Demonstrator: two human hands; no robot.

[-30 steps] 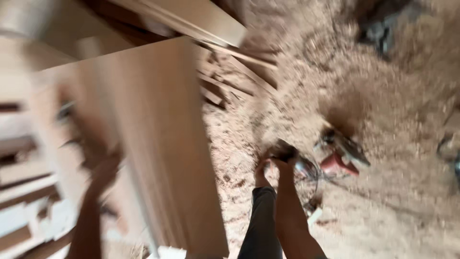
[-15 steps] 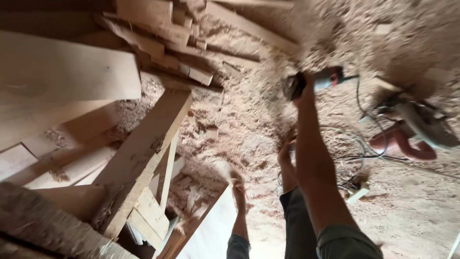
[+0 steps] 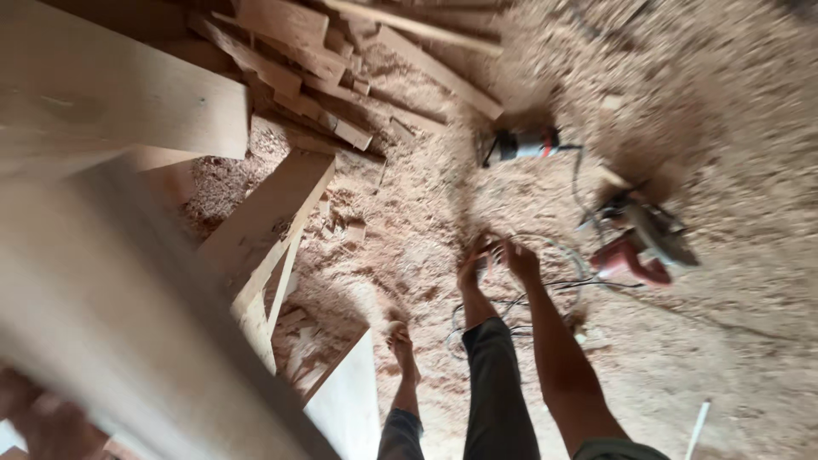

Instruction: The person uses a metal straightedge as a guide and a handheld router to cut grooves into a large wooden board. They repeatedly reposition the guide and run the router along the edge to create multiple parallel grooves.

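A sawdust-covered floor (image 3: pixel 724 358) carries a red circular saw (image 3: pixel 639 247), a grinder (image 3: pixel 524 145), and planks (image 3: pixel 281 213).

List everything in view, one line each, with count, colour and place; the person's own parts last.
sawdust floor: one, tan, covering right and centre
large boards: several, pale wood, left side, the nearest one blurred
sloping plank: one, pale wood, left of centre, on the sawdust
offcuts pile: many, brown and pale, top centre
long strip: one, pale wood, top centre
power tool: one, black and grey with a red band, upper centre on sawdust
circular saw: one, red and dark, right of centre
cable: dark, looping between the tools and the feet
white stick: one, bottom right
feet: two, bare, on sawdust
left hand: blurred, bottom left by the near board
right hand: low, near the cable; grip unclear
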